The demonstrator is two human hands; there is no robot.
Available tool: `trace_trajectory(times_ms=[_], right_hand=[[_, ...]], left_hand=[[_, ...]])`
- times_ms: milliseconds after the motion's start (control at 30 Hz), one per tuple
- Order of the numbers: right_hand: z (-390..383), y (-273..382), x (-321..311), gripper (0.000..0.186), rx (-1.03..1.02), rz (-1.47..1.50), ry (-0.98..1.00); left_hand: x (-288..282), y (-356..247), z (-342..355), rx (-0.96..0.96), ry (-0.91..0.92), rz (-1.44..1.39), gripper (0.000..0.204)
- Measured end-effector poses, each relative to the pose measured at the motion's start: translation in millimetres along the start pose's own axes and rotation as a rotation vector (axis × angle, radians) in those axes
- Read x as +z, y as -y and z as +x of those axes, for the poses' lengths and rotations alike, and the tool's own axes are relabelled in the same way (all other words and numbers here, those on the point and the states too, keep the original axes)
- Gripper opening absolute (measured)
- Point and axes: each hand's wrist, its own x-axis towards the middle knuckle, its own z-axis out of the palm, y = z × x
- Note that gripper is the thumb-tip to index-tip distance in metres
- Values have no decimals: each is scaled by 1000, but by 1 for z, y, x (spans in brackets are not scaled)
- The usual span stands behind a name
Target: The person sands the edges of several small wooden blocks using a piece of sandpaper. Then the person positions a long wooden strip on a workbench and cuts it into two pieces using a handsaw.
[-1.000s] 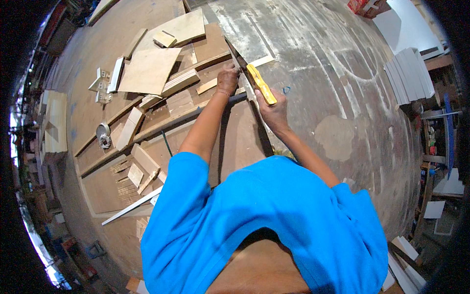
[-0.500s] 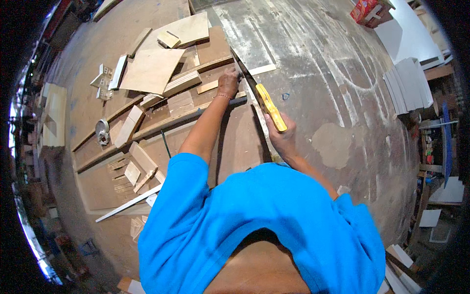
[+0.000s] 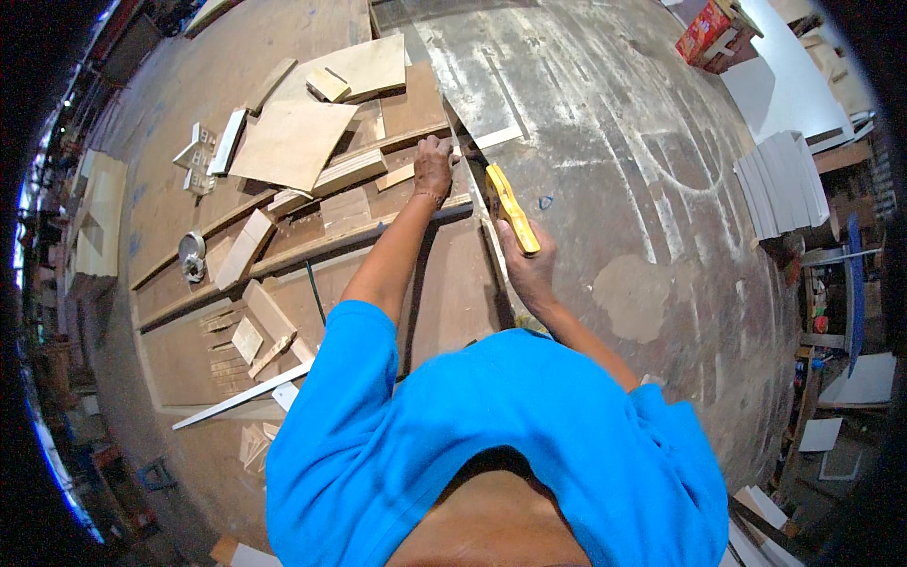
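My right hand (image 3: pixel 527 269) grips the yellow handle of a hand saw (image 3: pixel 510 208), whose dark blade runs up and away along the right edge of a brown board (image 3: pixel 444 293). My left hand (image 3: pixel 434 166) presses down on the wood further up, next to the saw blade and a long wooden strip (image 3: pixel 359 236) lying across the board. Both forearms reach forward over the board from my blue sleeves.
Plywood offcuts (image 3: pixel 293 142) and wooden blocks (image 3: pixel 244 248) lie scattered at the upper left. A white strip (image 3: pixel 241 397) lies at the lower left. A round metal object (image 3: pixel 193 255) sits at the left. White panels (image 3: pixel 784 180) are stacked at the right, a red box (image 3: pixel 701 30) at the top.
My right hand has drawn the yellow-handled saw back toward me along the board edge. My left hand has stayed pressed on the wood.
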Motion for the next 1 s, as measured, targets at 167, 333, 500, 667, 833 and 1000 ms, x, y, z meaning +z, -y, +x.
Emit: trace_trajectory(times_ms=[167,333,500,667,833,1000], right_hand=[[3,9,1,18,-71,-70,-1],[-3,2,3,17,-70,-73,-16],[-5,0,-1,17,-91,-100,4],[5,9,5,18,-49,-83,19],[19,5,12,19,-119,-141,-1],[18,1,8,16,-92,-114,-7]], left_hand=[[-1,5,2,67,7,-5,13],[6,11,0,156,12,-24,9],[8,4,6,308,-1,20,10],[9,7,14,259,-22,43,9],[14,8,27,253,-3,31,9],[30,8,29,272,12,-25,8]])
